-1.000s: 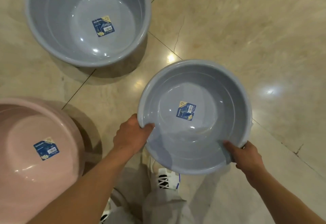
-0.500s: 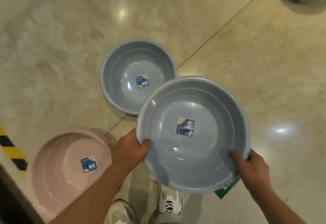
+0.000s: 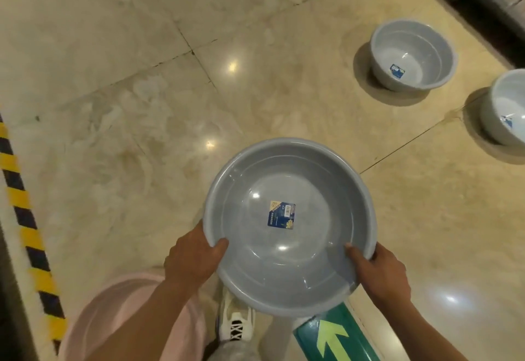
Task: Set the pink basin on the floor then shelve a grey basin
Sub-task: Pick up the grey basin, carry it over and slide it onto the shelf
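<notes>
Above marble floor [image 3: 113, 48], grey basin [image 3: 289, 272] held level, mouth up, blue label [image 3: 281, 214] on its bottom. Left hand [image 3: 193, 258] grips near-left rim, thumb inside; right hand [image 3: 380, 272] grips near-right rim, thumb inside. Pink basin [image 3: 113, 318] sits on floor at lower left, partly behind left forearm. White sneaker [image 3: 235, 323] below held basin, green arrow marking [image 3: 332, 335] beside it. Two more grey basins [image 3: 412, 53] on floor at upper right. Yellow-black hazard tape [image 3: 25, 218] along left edge.
</notes>
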